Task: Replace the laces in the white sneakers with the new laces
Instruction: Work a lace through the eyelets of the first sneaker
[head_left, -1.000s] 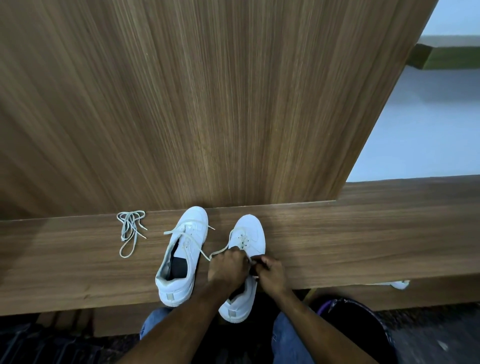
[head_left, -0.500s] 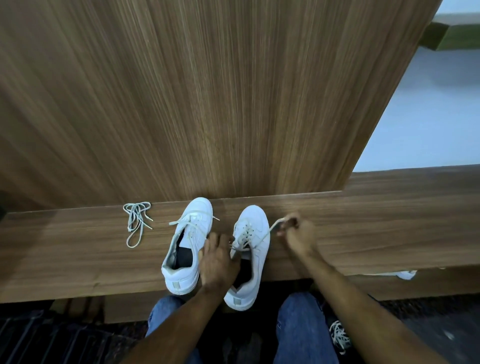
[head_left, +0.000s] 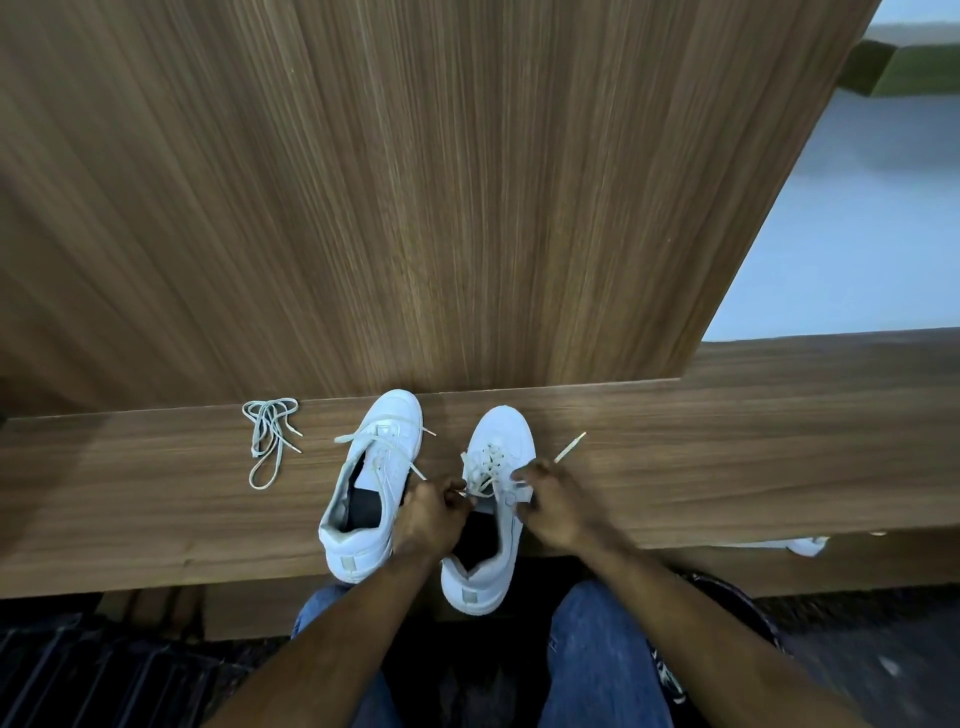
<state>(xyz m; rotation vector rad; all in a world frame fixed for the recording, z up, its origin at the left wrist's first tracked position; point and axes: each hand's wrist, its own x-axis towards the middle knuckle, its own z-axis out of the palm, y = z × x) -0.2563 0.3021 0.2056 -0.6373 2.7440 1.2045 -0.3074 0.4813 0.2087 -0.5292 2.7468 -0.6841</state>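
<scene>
Wood grain filled most of what I saw: a tall panel (head_left: 415, 182) standing behind a narrow wooden shelf (head_left: 727, 457), with my knees in jeans (head_left: 597, 649) below its front edge. Two white sneakers stood side by side on that shelf, toes against the panel and heels hanging a little over the front. My left hand (head_left: 428, 514) sat between them with the fingers curled in, pinching a strand of the lace (head_left: 488, 467) by the tongue of the right sneaker (head_left: 498, 499). My right hand (head_left: 558, 512) lay on the outer side of that same shoe, fingers bent and closed on the lace's other strand, whose tipped end (head_left: 570, 447) stuck out past my knuckles over the shelf. The lace crossed through the upper eyelets, loose and slack. The left sneaker (head_left: 371, 483) stood just beside my left hand, its own lace loose across the front. A spare lace (head_left: 267, 436) lay bundled on the shelf, well apart to the left
</scene>
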